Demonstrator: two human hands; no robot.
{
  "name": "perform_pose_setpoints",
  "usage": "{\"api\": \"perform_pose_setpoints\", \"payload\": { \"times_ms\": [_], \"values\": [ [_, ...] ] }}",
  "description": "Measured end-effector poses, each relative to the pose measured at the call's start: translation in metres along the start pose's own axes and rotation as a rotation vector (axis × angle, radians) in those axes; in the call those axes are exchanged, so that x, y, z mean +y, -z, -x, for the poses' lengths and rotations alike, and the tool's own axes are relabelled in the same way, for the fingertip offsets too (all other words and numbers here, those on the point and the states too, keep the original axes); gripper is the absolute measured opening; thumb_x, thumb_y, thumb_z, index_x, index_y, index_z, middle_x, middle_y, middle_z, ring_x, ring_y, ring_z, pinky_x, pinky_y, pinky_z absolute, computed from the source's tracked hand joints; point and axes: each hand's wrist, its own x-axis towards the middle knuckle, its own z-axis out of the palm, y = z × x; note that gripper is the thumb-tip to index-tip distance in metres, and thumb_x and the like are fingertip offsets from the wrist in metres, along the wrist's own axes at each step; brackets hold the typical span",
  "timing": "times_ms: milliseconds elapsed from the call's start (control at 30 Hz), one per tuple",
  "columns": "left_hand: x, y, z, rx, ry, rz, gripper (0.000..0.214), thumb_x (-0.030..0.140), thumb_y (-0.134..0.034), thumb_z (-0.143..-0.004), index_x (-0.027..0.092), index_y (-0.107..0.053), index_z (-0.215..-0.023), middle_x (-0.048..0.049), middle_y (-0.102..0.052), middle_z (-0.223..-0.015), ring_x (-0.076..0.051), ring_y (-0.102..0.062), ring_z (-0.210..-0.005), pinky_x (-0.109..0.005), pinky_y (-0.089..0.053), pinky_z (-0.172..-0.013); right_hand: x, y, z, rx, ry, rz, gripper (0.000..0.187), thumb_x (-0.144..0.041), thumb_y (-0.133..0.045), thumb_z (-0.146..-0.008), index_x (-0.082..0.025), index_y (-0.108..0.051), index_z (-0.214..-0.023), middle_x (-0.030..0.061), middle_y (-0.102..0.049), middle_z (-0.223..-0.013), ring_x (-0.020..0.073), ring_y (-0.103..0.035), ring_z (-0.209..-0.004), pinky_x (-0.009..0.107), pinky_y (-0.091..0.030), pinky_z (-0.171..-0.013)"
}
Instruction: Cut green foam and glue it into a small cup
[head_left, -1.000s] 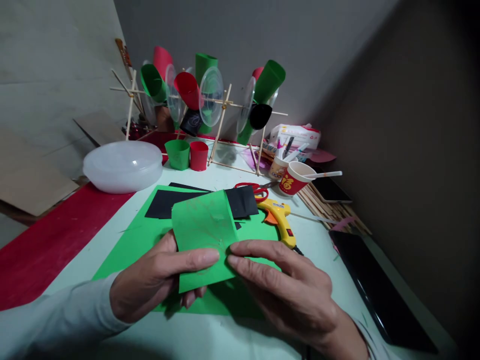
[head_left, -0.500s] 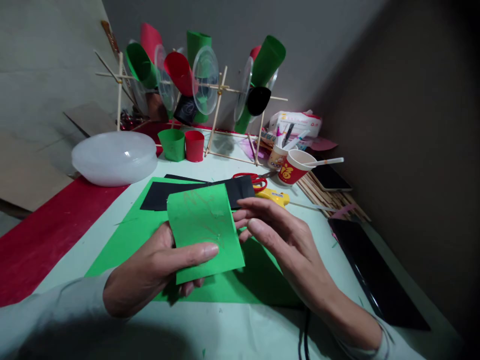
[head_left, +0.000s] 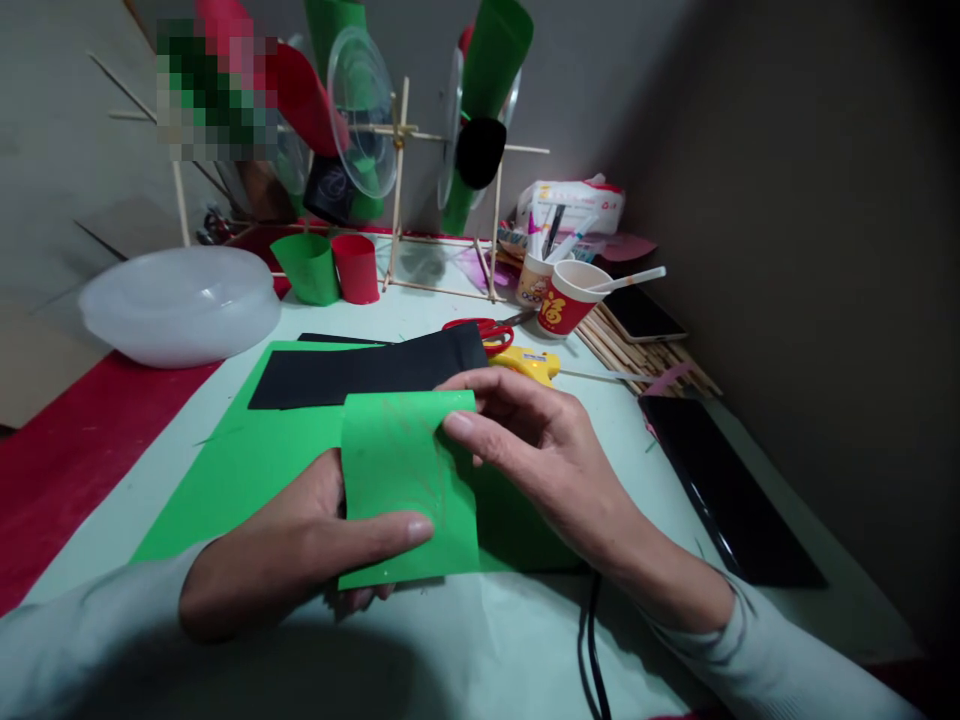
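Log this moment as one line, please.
left hand: holding rectangular green paper piece | right hand: pinching its upper right corner | beyond: flat black paper strips, yellow plastic glue gun

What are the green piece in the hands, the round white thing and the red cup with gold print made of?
The green piece: matte paper or thin card, judging by its thin edges and even colour. The round white thing: probably smooth plastic, being cloudy with a soft shine. The red cup: likely smooth paper, from its pale rim and printed wall; any coating can't be told.
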Motion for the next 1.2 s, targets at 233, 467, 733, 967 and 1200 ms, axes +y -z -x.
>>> {"api": "perform_pose_setpoints", "payload": {
  "times_ms": [233, 467, 733, 967, 1200],
  "values": [
    [0.005, 0.003, 0.000, 0.037, 0.157, -0.157, 0.037, 0.044, -0.082, -0.064, 0.023, -0.058, -0.084, 0.0044, -0.062, -0.050, -0.016, -0.057, -0.047, -0.024, -0.045, -0.045, 0.003, -0.001, -0.001, 0.015, -0.013, -0.013, 0.014, -0.027, -0.071, -0.084, -0.017, -0.069, -0.093, -0.0039, -0.057, -0.070, 0.0086, -0.053, -0.062, 0.020, -0.044, -0.056],
    [0.006, 0.009, -0.002, -0.112, 0.054, -0.150, 0.035, 0.052, -0.074, -0.076, 0.020, -0.060, -0.078, 0.0044, -0.058, -0.051, -0.012, -0.050, -0.046, -0.022, -0.043, -0.046, 0.007, 0.004, -0.003, 0.060, 0.015, -0.131, 0.021, -0.034, -0.072, -0.088, -0.019, -0.070, -0.102, -0.0011, -0.068, -0.084, 0.0085, -0.060, -0.071, 0.019, -0.048, -0.065],
    [0.025, 0.013, -0.002, 0.166, -0.043, 0.167, 0.035, 0.041, -0.086, -0.065, 0.020, -0.062, -0.078, 0.0074, -0.048, -0.052, -0.007, -0.042, -0.046, -0.015, -0.033, -0.041, -0.002, 0.045, -0.014, 0.341, 0.185, -0.134, 0.011, -0.028, -0.065, -0.094, -0.019, -0.069, -0.100, 0.0013, -0.073, -0.091, 0.0106, -0.064, -0.076, 0.022, -0.050, -0.069],
    [0.029, 0.027, -0.004, 0.221, -0.165, 0.320, 0.046, 0.027, -0.088, -0.063, 0.021, -0.043, -0.062, 0.0086, -0.045, -0.053, -0.006, -0.040, -0.045, -0.017, -0.039, -0.042, -0.004, 0.066, -0.019, 0.320, 0.133, 0.984, 0.017, -0.028, -0.049, -0.099, -0.017, -0.062, -0.100, 0.0078, -0.072, -0.096, 0.0187, -0.067, -0.081, 0.029, -0.047, -0.071],
    [0.027, 0.041, -0.010, 0.243, -0.214, 0.368, 0.040, 0.024, -0.092, -0.059, 0.018, -0.053, -0.058, 0.0075, -0.048, -0.049, -0.007, -0.043, -0.043, -0.019, -0.044, -0.040, 0.009, 0.072, -0.019, 0.126, -0.116, 1.404, 0.020, -0.035, -0.061, -0.093, -0.016, -0.065, -0.089, 0.0108, -0.073, -0.084, 0.0252, -0.066, -0.076, 0.031, -0.030, -0.058]
  ]
}}
